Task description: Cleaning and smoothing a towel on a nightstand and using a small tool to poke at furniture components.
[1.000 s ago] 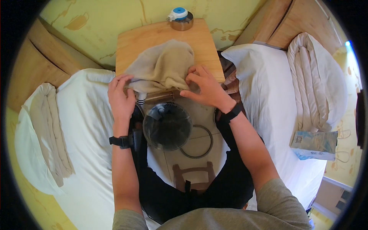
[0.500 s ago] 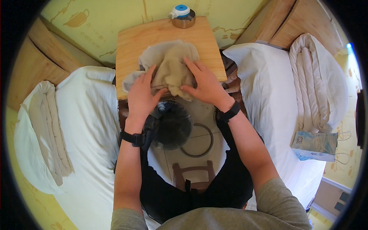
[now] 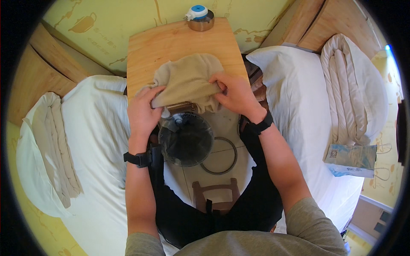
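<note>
A soft beige cloth (image 3: 188,79) lies over the near half of a small wooden table (image 3: 171,40), its front edge lifted in a fold. My left hand (image 3: 144,109) is closed on the cloth's near-left corner, thumb against fingers. At the right end of the fold, my right hand (image 3: 235,94) pinches the cloth between thumb and fingers. A small pale bit of cloth shows below my left fingers. The underside of the fold is hidden, and whether the cloth is a garment or a towel I cannot tell.
Below the table's near edge stands a bin (image 3: 185,143) with a dark liner. A thin grey ring (image 3: 235,160) lies beside it, near a brown stool (image 3: 215,192). At the table's back sits a metal bowl (image 3: 201,23) with a blue-and-white device. White beds flank both sides; a paper bag (image 3: 351,160) rests right.
The bunched cloth is now spread flatter and folded toward me. My hands have moved apart, from resting open on it to gripping its near edge. The grey layer is mostly covered.
</note>
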`<act>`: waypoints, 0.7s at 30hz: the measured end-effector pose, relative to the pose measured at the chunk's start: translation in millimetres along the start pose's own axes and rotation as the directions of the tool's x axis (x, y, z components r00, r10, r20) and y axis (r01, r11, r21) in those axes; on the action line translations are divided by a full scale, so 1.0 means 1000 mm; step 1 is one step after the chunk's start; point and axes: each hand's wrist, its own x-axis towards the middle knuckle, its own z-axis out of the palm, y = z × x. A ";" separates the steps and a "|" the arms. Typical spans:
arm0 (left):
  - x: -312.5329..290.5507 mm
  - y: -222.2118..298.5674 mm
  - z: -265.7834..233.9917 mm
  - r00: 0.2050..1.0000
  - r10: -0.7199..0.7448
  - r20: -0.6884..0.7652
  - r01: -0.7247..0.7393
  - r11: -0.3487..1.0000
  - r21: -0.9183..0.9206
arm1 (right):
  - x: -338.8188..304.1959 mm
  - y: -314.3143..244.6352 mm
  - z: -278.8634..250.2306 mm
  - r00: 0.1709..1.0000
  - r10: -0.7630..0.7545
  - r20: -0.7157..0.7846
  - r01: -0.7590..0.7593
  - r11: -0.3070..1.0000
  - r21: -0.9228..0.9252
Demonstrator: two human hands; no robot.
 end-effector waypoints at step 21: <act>0.006 -0.013 0.006 0.912 0.035 -0.410 -0.004 0.997 0.077 | 0.001 0.025 0.002 0.917 0.017 -0.399 -0.086 0.984 -0.156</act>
